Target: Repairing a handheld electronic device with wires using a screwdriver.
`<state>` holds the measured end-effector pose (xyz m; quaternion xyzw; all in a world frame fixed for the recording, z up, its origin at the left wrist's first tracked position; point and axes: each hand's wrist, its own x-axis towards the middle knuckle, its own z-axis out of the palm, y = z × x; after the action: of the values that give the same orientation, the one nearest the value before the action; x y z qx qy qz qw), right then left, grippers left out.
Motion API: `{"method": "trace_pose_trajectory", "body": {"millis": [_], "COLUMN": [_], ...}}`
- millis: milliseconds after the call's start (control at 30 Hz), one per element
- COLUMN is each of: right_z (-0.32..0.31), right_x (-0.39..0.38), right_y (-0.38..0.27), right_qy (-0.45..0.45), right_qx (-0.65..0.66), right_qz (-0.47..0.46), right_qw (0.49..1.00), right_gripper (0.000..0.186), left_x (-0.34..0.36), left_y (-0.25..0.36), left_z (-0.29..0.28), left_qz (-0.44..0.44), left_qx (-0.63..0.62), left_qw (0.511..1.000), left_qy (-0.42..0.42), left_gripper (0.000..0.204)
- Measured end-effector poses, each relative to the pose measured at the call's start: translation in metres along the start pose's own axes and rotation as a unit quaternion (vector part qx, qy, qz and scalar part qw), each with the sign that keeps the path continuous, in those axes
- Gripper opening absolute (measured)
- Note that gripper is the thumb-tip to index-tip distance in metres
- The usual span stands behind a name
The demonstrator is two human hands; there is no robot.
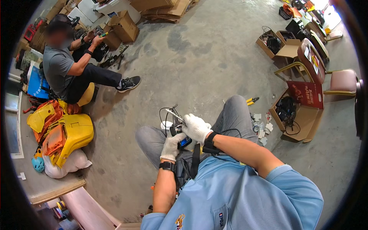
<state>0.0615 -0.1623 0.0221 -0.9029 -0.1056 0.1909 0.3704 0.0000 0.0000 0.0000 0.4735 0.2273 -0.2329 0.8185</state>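
Over my lap, my left hand [171,146] wears a white knit glove and is closed around a small dark device with a blue face [186,142]. Just above it, my right hand [196,128], gloved the same way, grips a slim pale rod-like tool [173,114] that slants up to the left. Black cables [165,119] loop out beyond the device. My fingers hide most of the device, and I cannot tell whether the tool's tip touches anything.
Yellow-handled pliers [252,101] and scattered small white pieces [262,133] lie right of my knee. Farther right stand an open carton of black cables [286,109] and chairs [342,81]. A seated co-worker [63,63] is at the left, near yellow plastic shells [78,132].
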Motion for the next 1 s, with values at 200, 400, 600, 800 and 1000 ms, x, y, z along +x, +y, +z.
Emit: {"method": "trace_pose_trajectory", "body": {"millis": [200, 400, 600, 800, 1000], "right_z": [-0.002, -0.005, -0.016, -0.026, -0.033], "right_x": [0.001, 0.006, 0.005, 0.005, 0.009], "right_y": [0.008, 0.012, 0.010, 0.016, 0.024], "right_qy": [-0.012, -0.037, -0.060, -0.059, 0.000], "right_qx": [-0.009, -0.021, -0.020, -0.044, -0.043], "right_qz": [-0.038, -0.052, -0.056, -0.081, -0.152], "right_qw": [0.999, 0.998, 0.996, 0.994, 0.987], "right_gripper": [0.022, 0.023, 0.023, 0.026, 0.024], "left_x": [-0.001, -0.001, -0.005, -0.009, -0.015], "left_y": [-0.005, 0.000, 0.001, 0.004, 0.011], "left_z": [0.002, 0.003, 0.001, 0.007, 0.016], "left_qz": [-0.003, 0.012, -0.010, 0.012, -0.019], "left_qx": [0.003, -0.008, 0.011, -0.042, -0.102], "left_qw": [1.000, 1.000, 1.000, 0.998, 0.995], "left_qy": [0.005, -0.022, 0.021, -0.040, -0.015], "left_gripper": [0.045, 0.046, 0.048, 0.035, 0.044]}}
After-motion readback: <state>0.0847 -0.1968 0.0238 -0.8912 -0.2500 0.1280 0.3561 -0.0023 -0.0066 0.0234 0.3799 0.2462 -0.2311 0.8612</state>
